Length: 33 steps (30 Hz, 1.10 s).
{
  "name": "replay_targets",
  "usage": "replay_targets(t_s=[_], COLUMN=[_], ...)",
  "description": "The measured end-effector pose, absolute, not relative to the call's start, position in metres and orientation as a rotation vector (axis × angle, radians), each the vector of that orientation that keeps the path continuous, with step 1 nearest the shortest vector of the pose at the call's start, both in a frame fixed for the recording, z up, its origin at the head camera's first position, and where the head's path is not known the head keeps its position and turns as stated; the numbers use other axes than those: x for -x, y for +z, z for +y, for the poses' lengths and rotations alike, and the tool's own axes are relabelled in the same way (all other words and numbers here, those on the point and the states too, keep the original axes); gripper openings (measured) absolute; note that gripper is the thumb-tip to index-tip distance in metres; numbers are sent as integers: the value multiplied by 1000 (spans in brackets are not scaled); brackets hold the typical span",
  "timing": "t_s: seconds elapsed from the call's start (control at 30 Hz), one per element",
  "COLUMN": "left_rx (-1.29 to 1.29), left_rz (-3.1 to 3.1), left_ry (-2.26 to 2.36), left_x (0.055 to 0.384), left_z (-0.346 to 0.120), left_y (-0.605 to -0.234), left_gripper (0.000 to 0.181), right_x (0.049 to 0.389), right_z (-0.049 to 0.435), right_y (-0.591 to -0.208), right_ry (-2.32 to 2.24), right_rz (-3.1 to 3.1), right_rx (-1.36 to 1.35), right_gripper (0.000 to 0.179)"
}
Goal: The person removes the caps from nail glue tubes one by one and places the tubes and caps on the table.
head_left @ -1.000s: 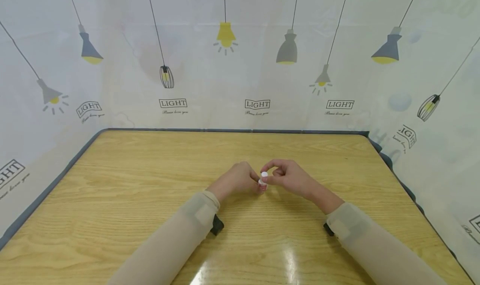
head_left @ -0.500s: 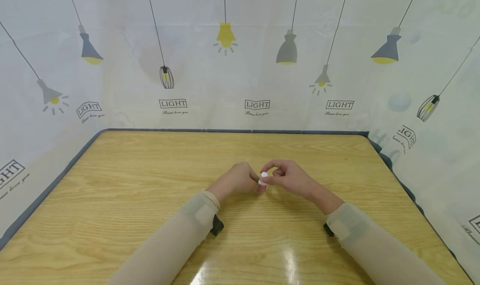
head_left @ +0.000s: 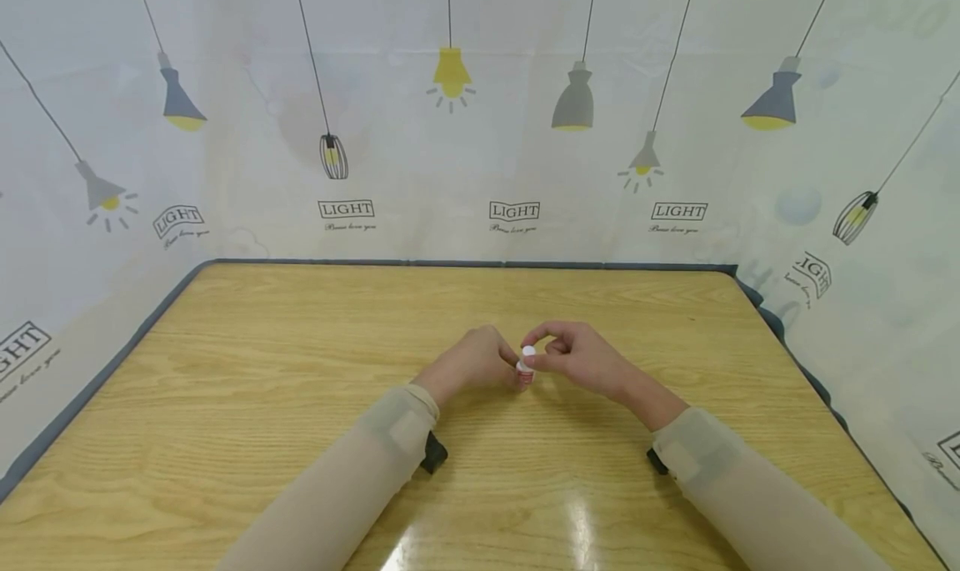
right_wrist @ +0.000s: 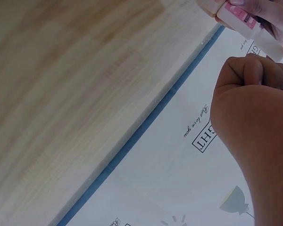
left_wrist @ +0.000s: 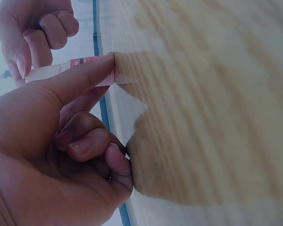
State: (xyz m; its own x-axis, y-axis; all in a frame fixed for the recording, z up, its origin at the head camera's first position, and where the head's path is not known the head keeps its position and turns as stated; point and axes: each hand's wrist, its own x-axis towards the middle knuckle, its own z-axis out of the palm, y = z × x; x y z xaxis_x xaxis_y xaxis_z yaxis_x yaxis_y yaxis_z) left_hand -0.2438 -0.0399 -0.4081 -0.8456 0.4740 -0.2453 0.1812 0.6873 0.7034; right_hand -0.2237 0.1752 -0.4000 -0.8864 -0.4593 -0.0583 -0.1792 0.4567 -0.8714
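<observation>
Near the middle of the table, a small white bottle with a pink-red label stands upright. My left hand pinches its lower body between thumb and index finger, the other fingers curled against the tabletop in the left wrist view. From the right, my right hand pinches the white cap at the bottle's top between thumb and index finger. In the right wrist view the cap lines up with the labelled bottle; the right fingers partly hide it.
The wooden table has a dark blue edge strip along its back and sides. A white backdrop printed with lamps and lettering rises behind it and on both sides. A dark wrist device shows under the left sleeve.
</observation>
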Motion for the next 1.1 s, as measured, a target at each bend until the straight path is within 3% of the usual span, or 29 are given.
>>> replay_targets(t_s=[1.1], left_rx=[-517], left_rz=[2501], left_ry=[982], left_x=[242], left_z=[-41], left_y=[-409], left_gripper=[4], right_x=[224], right_z=[179], right_y=[-401], right_ry=[-1400], right_rz=[2440], right_rx=[580], right_gripper=[25])
